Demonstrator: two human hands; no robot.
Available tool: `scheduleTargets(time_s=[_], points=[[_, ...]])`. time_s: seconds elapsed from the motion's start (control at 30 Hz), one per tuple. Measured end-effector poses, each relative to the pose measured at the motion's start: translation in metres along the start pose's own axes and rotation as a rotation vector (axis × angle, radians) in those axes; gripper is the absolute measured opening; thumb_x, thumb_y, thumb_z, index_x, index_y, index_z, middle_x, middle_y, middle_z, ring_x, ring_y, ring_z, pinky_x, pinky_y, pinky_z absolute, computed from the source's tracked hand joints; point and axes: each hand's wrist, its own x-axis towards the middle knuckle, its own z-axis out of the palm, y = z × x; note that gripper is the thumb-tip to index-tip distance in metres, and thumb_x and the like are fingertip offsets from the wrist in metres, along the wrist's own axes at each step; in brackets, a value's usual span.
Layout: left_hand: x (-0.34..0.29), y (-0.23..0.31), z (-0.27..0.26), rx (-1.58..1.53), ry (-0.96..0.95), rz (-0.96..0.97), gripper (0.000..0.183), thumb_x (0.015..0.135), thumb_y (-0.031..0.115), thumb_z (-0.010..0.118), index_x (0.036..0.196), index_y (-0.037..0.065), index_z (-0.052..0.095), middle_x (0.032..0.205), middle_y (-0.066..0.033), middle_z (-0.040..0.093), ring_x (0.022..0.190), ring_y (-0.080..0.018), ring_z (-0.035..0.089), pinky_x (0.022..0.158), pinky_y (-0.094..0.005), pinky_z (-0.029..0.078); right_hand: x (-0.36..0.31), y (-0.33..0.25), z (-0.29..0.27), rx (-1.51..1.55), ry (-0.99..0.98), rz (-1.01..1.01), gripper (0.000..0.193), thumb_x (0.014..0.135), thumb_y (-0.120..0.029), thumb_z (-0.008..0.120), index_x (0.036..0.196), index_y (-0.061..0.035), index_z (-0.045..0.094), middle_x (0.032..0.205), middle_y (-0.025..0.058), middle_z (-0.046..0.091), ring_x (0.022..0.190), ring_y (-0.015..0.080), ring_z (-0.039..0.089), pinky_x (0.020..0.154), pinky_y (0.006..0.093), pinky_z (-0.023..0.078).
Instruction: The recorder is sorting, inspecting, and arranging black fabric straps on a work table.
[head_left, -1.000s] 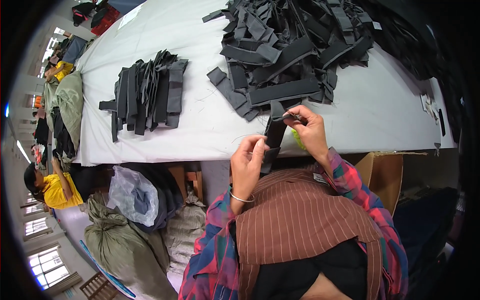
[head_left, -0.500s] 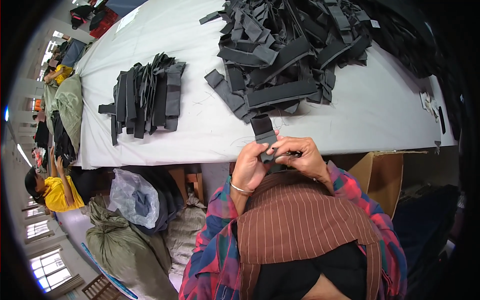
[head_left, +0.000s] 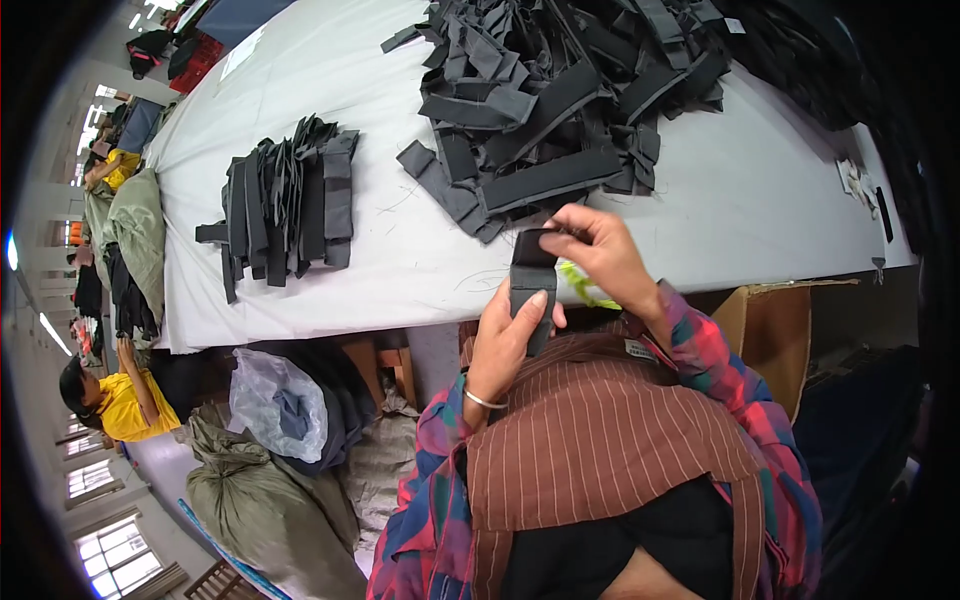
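Note:
A short dark grey fabric strip (head_left: 532, 279) with a black upper end is held upright at the table's near edge. My left hand (head_left: 508, 325) grips its lower part, thumb pressed flat on the front. My right hand (head_left: 606, 258) is at the strip's top end, thumb and forefinger pinched together there. The fingers are slightly blurred, and what they pinch is too small to make out. Below the right palm shows a yellow-green thing (head_left: 587, 288), mostly hidden, its kind unclear. Just beyond my hands lies a large heap of similar dark strips (head_left: 550, 185).
A smaller, neater stack of strips (head_left: 290, 205) lies left on the white-covered table (head_left: 390, 285). Loose threads are scattered between. A cardboard box (head_left: 765, 335) stands below the edge at right; sacks (head_left: 255, 490) and a clear plastic bag (head_left: 275, 400) are at left, near a person in yellow (head_left: 140, 405).
My right hand has moved up and right, from the strip's lower part to its top end. The yellow-green thing has come into sight. More of the strip shows above my left thumb.

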Motion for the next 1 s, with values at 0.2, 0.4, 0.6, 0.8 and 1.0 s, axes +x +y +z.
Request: scheduleTargets(time_s=[0.2,0.4,0.6,0.8,1.0], points=[[0.000,0.016,-0.013,0.473,0.089,0.371,0.020,0.090,0.013,0.056,0.103,-0.002,0.057,0.109,-0.0137,0.052,0.094,-0.0185,0.050,0.086,-0.0284,0.039,-0.003,-0.036,-0.001,0.300,0.108,-0.024,0.008,0.084,-0.014,0.067,0.080,-0.0079,0.063,0.064,-0.0099,0.049,0.053,-0.0012,0.034,0.045,0.0177,0.024],[0.010,0.027,-0.013,0.751,0.062,0.623,0.025,0.087,0.013,0.058,0.105,-0.003,0.059,0.125,-0.0191,0.048,0.117,-0.0319,0.044,0.104,-0.0390,0.027,0.003,-0.036,-0.002,0.362,0.138,0.002,0.010,0.083,-0.015,0.068,0.079,-0.0090,0.062,0.062,-0.0107,0.046,0.050,-0.0013,0.031,0.043,0.0185,0.022],[0.015,0.014,-0.014,0.294,0.080,0.269,0.023,0.090,0.010,0.056,0.109,-0.003,0.057,0.098,-0.0028,0.056,0.089,-0.0089,0.049,0.081,-0.0225,0.041,0.018,-0.013,-0.006,0.189,0.202,-0.164,0.008,0.085,-0.010,0.065,0.089,-0.0035,0.062,0.071,-0.0063,0.052,0.062,0.0009,0.043,0.053,0.0176,0.034],[0.019,0.006,-0.019,0.484,0.157,0.374,0.018,0.084,0.004,0.062,0.100,-0.004,0.059,0.093,-0.0073,0.062,0.086,-0.0146,0.056,0.077,-0.0260,0.044,-0.004,-0.033,-0.004,-0.350,0.305,-0.496,0.019,0.076,-0.002,0.066,0.095,-0.0075,0.065,0.080,-0.0016,0.053,0.065,0.0076,0.051,0.059,0.0210,0.041],[0.024,0.011,-0.009,0.661,0.114,0.478,0.025,0.078,0.001,0.066,0.102,-0.002,0.062,0.098,-0.0144,0.064,0.091,-0.0246,0.061,0.082,-0.0291,0.046,-0.001,-0.033,0.003,-0.803,0.135,-0.636,0.017,0.062,-0.001,0.066,0.077,-0.0080,0.062,0.086,0.0034,0.051,0.066,0.0234,0.057,0.057,0.0312,0.045]])
